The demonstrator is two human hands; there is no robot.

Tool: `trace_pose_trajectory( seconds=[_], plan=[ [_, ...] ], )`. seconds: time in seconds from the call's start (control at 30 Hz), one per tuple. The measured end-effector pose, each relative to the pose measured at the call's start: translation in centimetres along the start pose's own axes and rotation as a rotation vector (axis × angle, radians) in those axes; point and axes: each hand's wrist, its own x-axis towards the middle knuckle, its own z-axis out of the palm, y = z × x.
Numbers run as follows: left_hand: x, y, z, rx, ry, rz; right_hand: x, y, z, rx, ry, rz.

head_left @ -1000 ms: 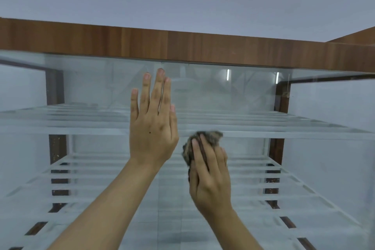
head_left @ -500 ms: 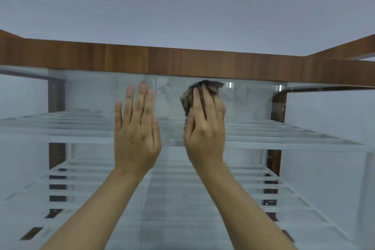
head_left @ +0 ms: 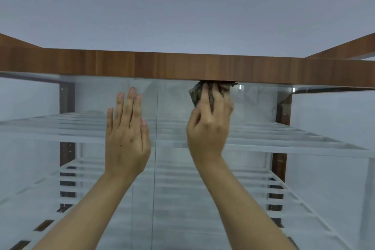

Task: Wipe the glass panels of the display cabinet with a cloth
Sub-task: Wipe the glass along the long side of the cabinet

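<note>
The right hand [head_left: 209, 128] presses a bunched cloth [head_left: 197, 93] against the right glass panel [head_left: 253, 168], at the very top, where the cloth touches the underside of the wooden top board [head_left: 142, 66]. Its fingers [head_left: 205, 99] are curled over the cloth and hold it in a ball, probably so that the pressure goes into the corner under the board. The left hand [head_left: 126, 138] lies flat on the left glass panel [head_left: 91, 178], fingers straight and close together, holding nothing; I judge that it steadies the door while the other hand rubs. Between the two hands runs the vertical seam [head_left: 155, 148] where the panels meet. The cloth looks dark, mottled and soft. The glass is smooth and clear, and behind it pale slatted shelves [head_left: 284, 140] show. The board has a warm brown wood grain.
</note>
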Motion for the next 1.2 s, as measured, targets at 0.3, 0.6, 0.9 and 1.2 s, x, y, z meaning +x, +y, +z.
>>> trace_pose_trajectory(
  seconds=[0.3,0.6,0.9,1.2],
  plan=[
    [-0.9,-0.1,0.0,0.000,-0.008,-0.005,-8.2,6.2,-5.0,-0.059,-0.186,-0.253],
    [-1.0,1.9,1.2,-0.087,0.075,-0.163,-9.1,2.7,-3.4,0.002,-0.313,-0.439],
    [1.0,6.9,1.2,-0.293,0.151,0.113,0.8,4.2,-2.1,0.016,0.017,0.031],
    [0.5,8.5,4.1,-0.235,0.042,0.127,-3.6,10.8,-6.8,-0.043,-0.040,-0.049]
  ],
)
